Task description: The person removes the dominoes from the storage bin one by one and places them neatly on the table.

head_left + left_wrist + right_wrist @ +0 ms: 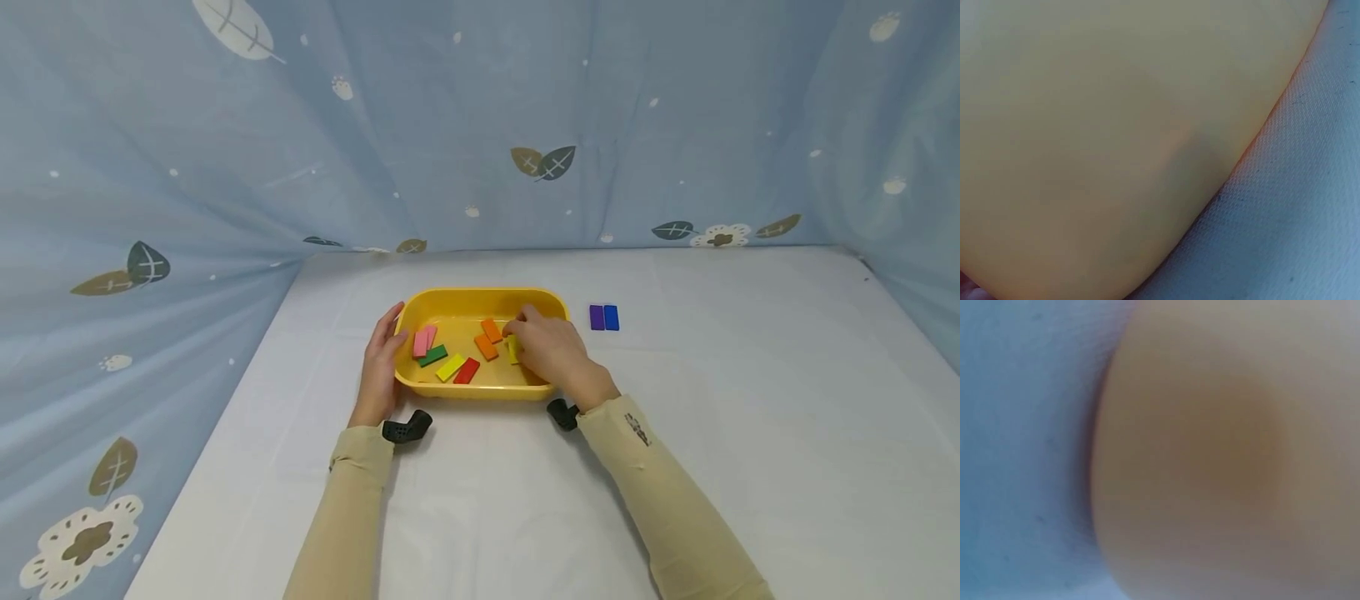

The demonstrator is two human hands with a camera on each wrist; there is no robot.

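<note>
A yellow plastic tray [480, 392] with rounded corners stands on the white-covered table. My left hand [381, 367] grips its left end, thumb over the rim and fingers along the outside. Inside the tray, on its right side, is my right hand [553, 348], with bent fingers at a yellow block [513, 350]. Whether those fingertips pinch a block is hidden. Around them lie orange blocks [487, 347], a red block [467, 372], another yellow block [451, 367], a green block [432, 356] and pink blocks [421, 343]. Both wrist views show mostly the blurred tray wall [1097, 137].
Right of the tray, a purple block [596, 317] and a blue block [611, 317] lie side by side on the table [750, 400]. A blue patterned curtain [450, 125] hangs behind and along the sides. Black wrist devices [407, 427] sit near the tray's front.
</note>
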